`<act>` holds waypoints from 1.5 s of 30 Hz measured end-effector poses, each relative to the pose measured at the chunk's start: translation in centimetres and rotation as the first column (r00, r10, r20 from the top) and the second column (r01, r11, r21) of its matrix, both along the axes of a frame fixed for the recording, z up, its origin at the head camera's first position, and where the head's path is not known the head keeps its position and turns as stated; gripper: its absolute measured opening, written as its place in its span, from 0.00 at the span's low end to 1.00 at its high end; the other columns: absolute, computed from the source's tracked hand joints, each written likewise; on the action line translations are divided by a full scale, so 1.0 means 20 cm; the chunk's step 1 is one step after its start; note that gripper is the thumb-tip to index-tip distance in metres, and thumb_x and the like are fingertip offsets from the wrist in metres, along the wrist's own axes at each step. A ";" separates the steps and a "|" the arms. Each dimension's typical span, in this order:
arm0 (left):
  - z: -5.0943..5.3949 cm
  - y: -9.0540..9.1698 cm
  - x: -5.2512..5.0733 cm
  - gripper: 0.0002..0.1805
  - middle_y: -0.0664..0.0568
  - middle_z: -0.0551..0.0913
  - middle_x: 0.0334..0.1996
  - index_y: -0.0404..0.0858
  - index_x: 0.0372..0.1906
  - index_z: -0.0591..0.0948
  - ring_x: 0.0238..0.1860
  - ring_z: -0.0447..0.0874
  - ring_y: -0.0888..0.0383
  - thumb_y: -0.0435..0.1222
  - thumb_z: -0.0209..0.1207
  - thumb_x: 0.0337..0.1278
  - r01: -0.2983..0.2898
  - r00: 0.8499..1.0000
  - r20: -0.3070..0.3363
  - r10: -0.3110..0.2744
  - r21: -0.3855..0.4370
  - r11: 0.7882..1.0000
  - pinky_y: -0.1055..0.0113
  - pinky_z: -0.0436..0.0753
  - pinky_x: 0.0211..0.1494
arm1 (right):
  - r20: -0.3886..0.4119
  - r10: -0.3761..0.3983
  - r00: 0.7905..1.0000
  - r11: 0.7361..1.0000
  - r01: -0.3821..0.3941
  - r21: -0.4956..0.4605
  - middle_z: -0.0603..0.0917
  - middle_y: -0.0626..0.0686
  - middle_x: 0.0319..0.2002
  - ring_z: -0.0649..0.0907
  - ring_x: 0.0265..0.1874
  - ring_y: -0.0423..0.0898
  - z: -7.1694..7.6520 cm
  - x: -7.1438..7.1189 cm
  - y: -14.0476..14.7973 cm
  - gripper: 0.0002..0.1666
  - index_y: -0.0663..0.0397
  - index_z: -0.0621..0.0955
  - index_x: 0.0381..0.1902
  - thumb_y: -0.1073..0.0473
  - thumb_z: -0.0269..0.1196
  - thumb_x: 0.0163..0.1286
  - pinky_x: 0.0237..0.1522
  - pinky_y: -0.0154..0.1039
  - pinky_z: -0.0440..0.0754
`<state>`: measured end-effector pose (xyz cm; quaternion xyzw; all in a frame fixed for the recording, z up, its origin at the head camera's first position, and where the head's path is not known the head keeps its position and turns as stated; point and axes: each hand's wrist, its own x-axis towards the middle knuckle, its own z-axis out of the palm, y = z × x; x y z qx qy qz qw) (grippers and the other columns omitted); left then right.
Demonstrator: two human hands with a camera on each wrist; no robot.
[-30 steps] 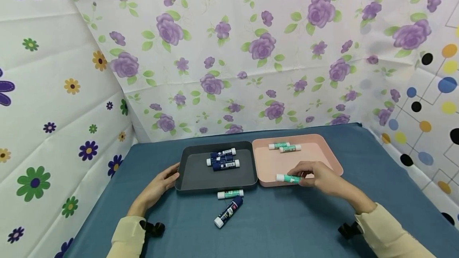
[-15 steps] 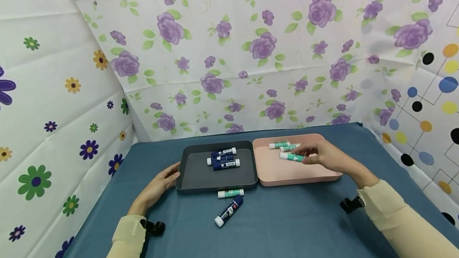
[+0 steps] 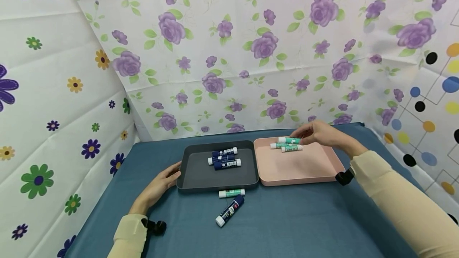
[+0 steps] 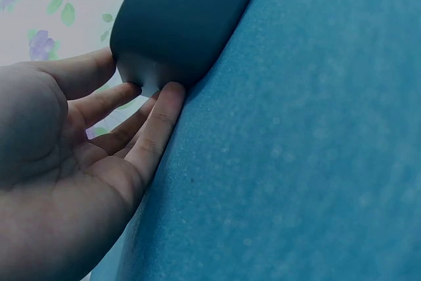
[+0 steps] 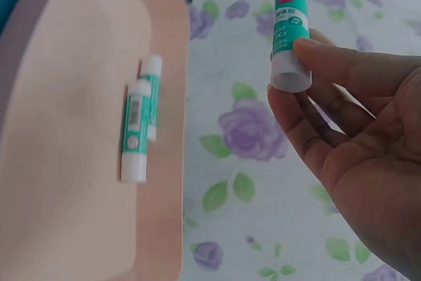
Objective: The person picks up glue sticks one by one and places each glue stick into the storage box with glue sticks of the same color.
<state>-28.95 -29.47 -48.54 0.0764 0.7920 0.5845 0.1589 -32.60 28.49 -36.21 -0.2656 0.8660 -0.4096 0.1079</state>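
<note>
My right hand point(image 3: 317, 132) pinches a green-and-white glue stick point(image 3: 289, 140) between thumb and fingers. It is raised over the back of the pink tray point(image 3: 305, 170), above two similar glue sticks lying there point(image 5: 135, 129). In the right wrist view, the held glue stick point(image 5: 289, 31) stands nearly upright at the fingertips. My left hand point(image 3: 157, 186) touches the left end of the dark grey tray point(image 3: 197, 176). The left wrist view shows its fingers point(image 4: 161, 120) fairly straight against the tray's outer wall. Inside the grey tray lie several dark blue glue sticks point(image 3: 227, 164).
On the blue tablecloth point(image 3: 287, 222), in front of the grey tray, lie a green-and-white glue stick point(image 3: 232, 193) and a larger dark blue one point(image 3: 230, 210). The trays stand side by side. Flowered cloth point(image 3: 215, 59) hangs behind the table.
My right hand has carried the held glue stick from the pink tray's front edge to above its back edge. The left hand has stayed at the grey tray.
</note>
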 end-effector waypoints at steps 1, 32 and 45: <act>0.00 0.00 0.00 0.36 0.39 0.55 0.81 0.43 0.85 0.52 0.81 0.53 0.40 0.46 0.50 0.84 -0.001 1.000 0.001 0.001 0.002 1.000 0.38 0.54 0.81 | 0.000 0.002 1.000 1.000 -0.002 0.003 0.88 0.59 0.51 0.86 0.47 0.53 0.00 -0.02 0.00 0.17 0.62 0.86 0.59 0.65 0.66 0.74 0.47 0.41 0.87; 0.00 0.00 0.00 0.35 0.40 0.53 0.82 0.42 0.85 0.52 0.81 0.52 0.40 0.44 0.48 0.85 0.018 1.000 -0.001 -0.018 0.021 1.000 0.38 0.54 0.81 | 0.042 0.025 0.999 0.989 -0.031 0.146 0.90 0.59 0.43 0.87 0.41 0.51 -0.23 -0.27 -0.09 0.15 0.67 0.90 0.45 0.79 0.68 0.61 0.43 0.43 0.89; 0.00 0.00 0.00 0.35 0.39 0.53 0.82 0.42 0.85 0.52 0.81 0.51 0.40 0.44 0.48 0.85 0.013 1.000 0.000 -0.013 0.016 1.000 0.38 0.54 0.81 | -0.036 0.062 0.997 0.964 -0.050 0.261 0.90 0.58 0.42 0.87 0.40 0.51 -0.28 -0.28 -0.11 0.19 0.68 0.90 0.44 0.84 0.62 0.58 0.42 0.41 0.87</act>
